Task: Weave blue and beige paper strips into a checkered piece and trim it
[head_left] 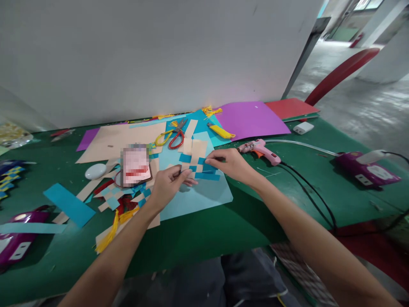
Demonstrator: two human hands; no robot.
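Beige and blue paper strips cross over and under each other in a small woven paper piece (195, 160) above a pale blue sheet (204, 200). My left hand (171, 181) pinches the piece at its lower left edge. At the right side, my right hand (228, 163) has thumb and finger closed on a blue strip of the same weave. Scissors (177, 135) with one yellow and one red handle lie just beyond it, beside a yellow cutter (221, 131). A pink glue gun (260, 150) rests right of my right hand.
Purple extension sockets (367, 168) stand at the right and front left, with cables trailing on the green table (265, 204). Paper scraps, yellow tassels (110, 234) and a white oval object (96, 171) lie left. Purple card (252, 119) lies behind, before a pale partition (159, 55).
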